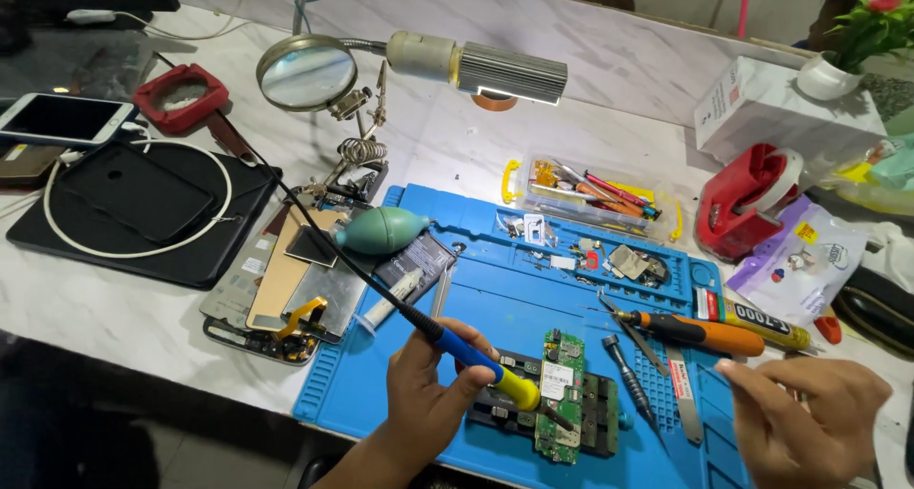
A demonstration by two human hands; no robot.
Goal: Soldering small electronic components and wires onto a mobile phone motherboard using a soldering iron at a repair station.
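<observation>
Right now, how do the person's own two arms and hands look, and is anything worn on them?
Both are bare. The left hand and its forearm show no sleeve, glove, ring, watch or bracelet. The right hand enters at the lower right edge; its fingers are bare too, and no ring shows. Its wrist is cut off by the frame, so I cannot tell about a sleeve there.

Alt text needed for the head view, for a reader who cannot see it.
The left hand holds a blue-and-yellow soldering iron with its tip at a green circuit board clamped on a blue work mat. The right hand hovers open beside an orange-handled screwdriver.
</observation>
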